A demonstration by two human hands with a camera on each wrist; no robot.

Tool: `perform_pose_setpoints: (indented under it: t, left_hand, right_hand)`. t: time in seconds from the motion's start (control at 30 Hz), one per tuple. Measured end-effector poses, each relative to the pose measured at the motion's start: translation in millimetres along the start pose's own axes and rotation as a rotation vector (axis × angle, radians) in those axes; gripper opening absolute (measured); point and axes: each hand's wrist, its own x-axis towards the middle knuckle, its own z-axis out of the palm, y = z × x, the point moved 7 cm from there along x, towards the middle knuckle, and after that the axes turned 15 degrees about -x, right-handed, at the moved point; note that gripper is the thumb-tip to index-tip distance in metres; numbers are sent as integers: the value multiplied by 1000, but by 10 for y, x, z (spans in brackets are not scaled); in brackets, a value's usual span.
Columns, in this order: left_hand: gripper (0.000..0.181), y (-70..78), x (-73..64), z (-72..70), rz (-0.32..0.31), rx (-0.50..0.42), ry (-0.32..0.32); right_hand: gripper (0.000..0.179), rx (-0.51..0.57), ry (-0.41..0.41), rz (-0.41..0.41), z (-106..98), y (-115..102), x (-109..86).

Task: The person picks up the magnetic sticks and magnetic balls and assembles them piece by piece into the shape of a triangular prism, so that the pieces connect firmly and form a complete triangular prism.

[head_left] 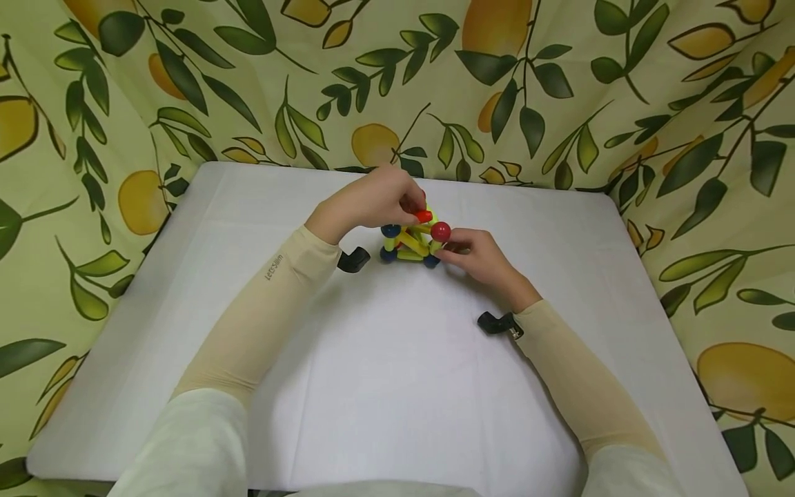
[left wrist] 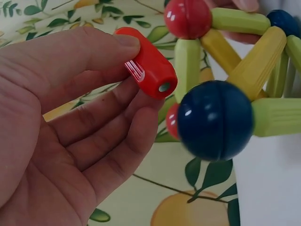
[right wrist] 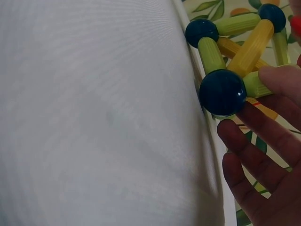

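Note:
Near the back of the table stands a frame of magnetic rods and balls. Yellow rods point(left wrist: 258, 61) slant between light green rods point(head_left: 410, 255), joined at dark blue balls point(left wrist: 216, 120) and red balls point(head_left: 440, 231). My left hand point(head_left: 388, 197) pinches a short red magnetic rod point(left wrist: 153, 68) between thumb and fingers, over the frame's left side; a small metal tip shows at the rod's end. On the frame's right, my right hand point(head_left: 481, 259) pinches a light green upright rod point(right wrist: 256, 85) just by a blue corner ball point(right wrist: 223, 92). Its other fingers are spread beside that ball.
The frame rests on a white-covered table point(head_left: 397, 386). Behind the table hangs a curtain point(head_left: 248, 90) printed with lemons and leaves. Black wrist cameras point(head_left: 354, 260) jut inward from both forearms, close above the cloth.

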Motion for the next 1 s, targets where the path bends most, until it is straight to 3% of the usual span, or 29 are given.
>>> perform_pose_setpoints:
  t: [0.33,0.67,1.0]
  left_hand:
    - [14,-92,28,99,-52,30,-14]
    - [9,-76,52,186,-26,157,-11]
    - [7,-70,41,229,-44,205,11]
  right_hand:
    - [21,-11,11,-11,-8,-26,16]
    - [19,-12,17,0,2,-17,8]
    - [17,-13,8,-3,3,-30,31]
